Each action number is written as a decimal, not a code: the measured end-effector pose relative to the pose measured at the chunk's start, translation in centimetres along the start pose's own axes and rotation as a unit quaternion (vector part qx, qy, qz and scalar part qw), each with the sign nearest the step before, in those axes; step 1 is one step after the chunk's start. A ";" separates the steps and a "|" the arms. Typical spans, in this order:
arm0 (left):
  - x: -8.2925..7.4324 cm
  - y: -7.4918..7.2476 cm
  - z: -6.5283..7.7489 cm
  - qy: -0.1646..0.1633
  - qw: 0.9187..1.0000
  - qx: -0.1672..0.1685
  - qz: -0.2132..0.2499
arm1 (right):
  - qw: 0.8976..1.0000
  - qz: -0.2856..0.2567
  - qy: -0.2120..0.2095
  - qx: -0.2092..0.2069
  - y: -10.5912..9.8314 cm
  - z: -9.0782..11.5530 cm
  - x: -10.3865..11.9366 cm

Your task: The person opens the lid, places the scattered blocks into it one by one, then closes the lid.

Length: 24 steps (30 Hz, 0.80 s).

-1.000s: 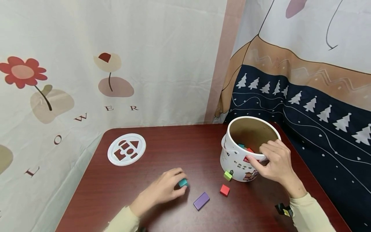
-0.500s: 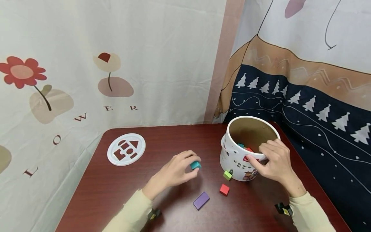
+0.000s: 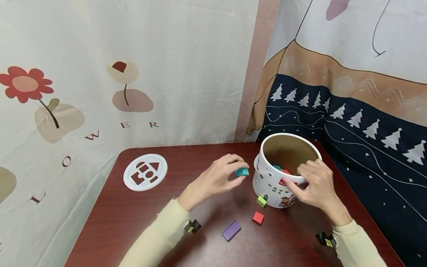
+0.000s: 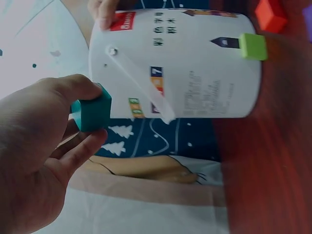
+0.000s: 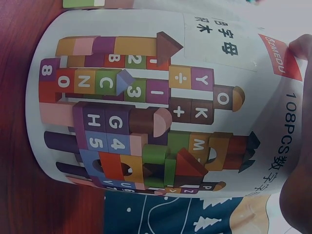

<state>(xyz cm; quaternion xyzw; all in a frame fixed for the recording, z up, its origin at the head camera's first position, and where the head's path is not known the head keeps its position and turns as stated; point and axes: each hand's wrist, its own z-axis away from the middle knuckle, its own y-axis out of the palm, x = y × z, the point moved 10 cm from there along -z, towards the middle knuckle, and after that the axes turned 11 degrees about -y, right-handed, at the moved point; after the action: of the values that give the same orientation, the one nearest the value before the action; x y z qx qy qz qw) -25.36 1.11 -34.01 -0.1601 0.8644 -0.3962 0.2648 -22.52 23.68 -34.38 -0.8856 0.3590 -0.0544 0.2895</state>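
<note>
My left hand (image 3: 217, 180) pinches a teal block (image 3: 242, 172) between thumb and fingers, above the table and just left of the bucket. In the left wrist view the teal block (image 4: 92, 111) shows a flat face beside the bucket's rim end. The white printed bucket (image 3: 274, 190) stands at the table's right side, with teal and red blocks partly visible inside. My right hand (image 3: 315, 183) grips its near rim, thumb outside and fingers over the edge. The right wrist view is filled by the bucket's printed wall (image 5: 219, 68), with part of the hand at the right.
A green block (image 3: 261, 201) lies against the bucket's foot, a red block (image 3: 258, 218) in front of it. Nearer me is a purple oblong block (image 3: 231, 231). A white round lid with shaped cutouts (image 3: 162, 171) lies at the far left of the brown table (image 3: 116, 230).
My left hand has lifted the teal block off the table and carried it up and right towards the bucket. My right hand stays on the rim.
</note>
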 end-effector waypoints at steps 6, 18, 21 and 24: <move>-0.9 -0.3 -2.7 0.003 1.000 0.001 0.006 | 1.000 0.000 0.000 0.002 0.0 0.0 0.0; -3.0 0.4 -8.3 0.014 0.999 0.025 0.043 | 1.000 0.004 -0.012 -0.004 -0.3 -0.4 0.3; -3.5 1.2 -9.5 0.014 0.998 0.043 0.043 | 1.000 0.005 -0.017 -0.009 -0.4 -0.4 0.5; -3.9 2.1 -10.5 0.014 0.997 0.063 0.035 | 1.000 0.006 -0.019 -0.009 -0.4 -0.4 0.5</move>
<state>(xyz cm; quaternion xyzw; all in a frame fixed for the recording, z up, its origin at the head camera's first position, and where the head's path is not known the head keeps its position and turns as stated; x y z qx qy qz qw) -28.50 10.65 -28.59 -0.1071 0.8467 -0.4425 0.2755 -22.02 23.35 -33.87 -0.8872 0.3589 -0.0330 0.2882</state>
